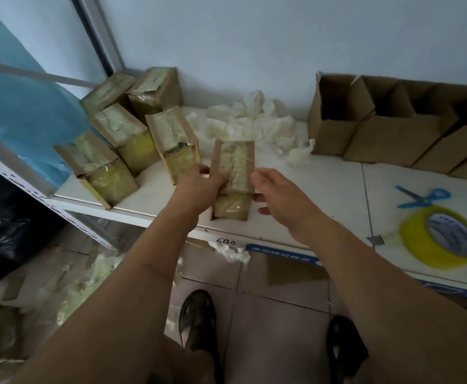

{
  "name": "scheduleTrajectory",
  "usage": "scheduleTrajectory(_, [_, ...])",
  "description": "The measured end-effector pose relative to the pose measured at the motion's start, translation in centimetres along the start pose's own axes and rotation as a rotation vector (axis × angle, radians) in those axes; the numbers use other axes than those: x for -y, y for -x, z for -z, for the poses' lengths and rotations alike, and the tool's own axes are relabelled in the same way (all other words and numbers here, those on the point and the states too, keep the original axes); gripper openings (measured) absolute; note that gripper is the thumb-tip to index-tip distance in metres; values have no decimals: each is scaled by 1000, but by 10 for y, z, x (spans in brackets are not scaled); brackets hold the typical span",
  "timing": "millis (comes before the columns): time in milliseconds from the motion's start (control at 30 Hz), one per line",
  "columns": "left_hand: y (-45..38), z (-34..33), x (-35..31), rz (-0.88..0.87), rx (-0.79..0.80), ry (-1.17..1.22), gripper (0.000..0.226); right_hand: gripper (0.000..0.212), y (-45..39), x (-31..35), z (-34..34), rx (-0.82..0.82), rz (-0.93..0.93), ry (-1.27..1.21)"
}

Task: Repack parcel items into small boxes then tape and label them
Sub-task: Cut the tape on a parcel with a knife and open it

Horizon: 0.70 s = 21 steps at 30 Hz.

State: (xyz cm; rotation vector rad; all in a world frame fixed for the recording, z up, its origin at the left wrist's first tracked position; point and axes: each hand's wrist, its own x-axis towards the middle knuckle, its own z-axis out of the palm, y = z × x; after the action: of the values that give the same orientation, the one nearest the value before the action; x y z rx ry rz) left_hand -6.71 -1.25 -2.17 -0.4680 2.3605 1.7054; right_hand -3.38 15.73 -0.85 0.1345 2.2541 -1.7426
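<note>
A person's left hand (199, 181) grips a small taped brown cardboard box (232, 176) on the white surface (324, 184), right hand (279, 195) loosely open beside it, apparently setting down a sealed parcel; labelling seems next

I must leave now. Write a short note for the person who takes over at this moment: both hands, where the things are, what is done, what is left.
Left hand grips the left side of a small taped box standing at the shelf's front edge. Right hand is open, just right of that box; whether it touches cannot be told.
Done: five more taped boxes stand in a group at the left.
Left: open empty boxes in a row against the wall at the right, and a pile of loose white bags at the back, still unpacked.
Tools: yellow tape roll and blue scissors lie at the right. No labels are visible.
</note>
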Motion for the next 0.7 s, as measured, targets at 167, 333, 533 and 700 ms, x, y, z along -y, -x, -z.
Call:
scheduleTrajectory(167, [8,-24,-1,1,166,-87,50,29,16,-5,37,-29,-130,-36])
scheduleTrajectory(333, [27,-49,-14,-132,259,-124,56,27,43,-17,68,18,-164,-25])
scheduleTrajectory(533, [36,-71,-22,-173,307,-209,62,37,69,-45,139,-54,-87,668])
scheduleTrajectory(700, [42,-79,-36,-199,289,-280,50,42,78,-81,178,-60,-161,1351])
